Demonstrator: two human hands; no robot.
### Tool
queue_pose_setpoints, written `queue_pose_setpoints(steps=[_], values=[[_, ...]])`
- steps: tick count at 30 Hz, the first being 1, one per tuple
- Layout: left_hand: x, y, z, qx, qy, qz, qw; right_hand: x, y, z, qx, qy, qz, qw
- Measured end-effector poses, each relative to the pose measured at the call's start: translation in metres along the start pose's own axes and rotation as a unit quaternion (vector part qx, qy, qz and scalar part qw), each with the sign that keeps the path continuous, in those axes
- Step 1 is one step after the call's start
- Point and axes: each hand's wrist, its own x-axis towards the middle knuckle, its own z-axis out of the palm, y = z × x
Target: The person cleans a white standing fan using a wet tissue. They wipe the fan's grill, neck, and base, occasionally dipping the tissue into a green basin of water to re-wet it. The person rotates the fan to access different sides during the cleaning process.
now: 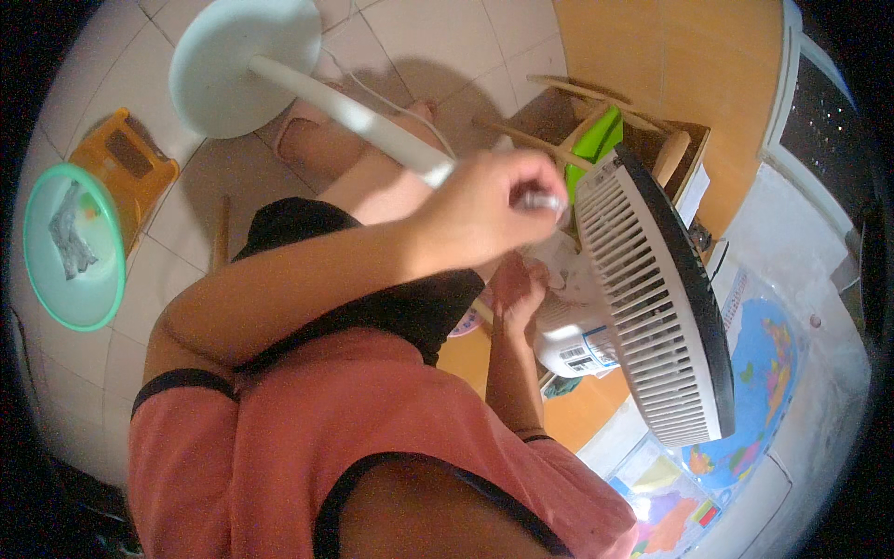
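Note:
A white pedestal fan leans across in front of me, its round base [209, 84] at the upper left and its pole [356, 119] slanting down behind my left hand. The slotted rear grille [649, 307] of its head faces me, and a white motor housing [573, 353] with printed labels sticks out. My left hand [489, 202] is raised beside the grille, fingers curled around a small shiny piece [541, 200], blurred and mostly covered. Lower down, my right hand [517, 286] is close to the motor housing; its grip is unclear.
A green plastic basin [115, 279] with a grey cloth [70, 237] inside rests by an orange plastic stool [157, 171] on the tiled floor. A bright green object [604, 136] and wooden pieces [674, 157] lie behind the fan. Colourful maps [754, 370] cover the surface at right.

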Motion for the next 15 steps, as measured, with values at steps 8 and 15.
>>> queue_pose_setpoints(steps=[8,15], values=[[0.023,0.037,0.011,-0.037,0.009,0.047,0.998,0.006,0.007,-0.006,0.021,-0.028,0.006,0.999],[0.031,0.037,0.010,0.020,0.040,0.087,0.995,0.005,0.000,0.008,0.038,-0.064,-0.026,0.997]])
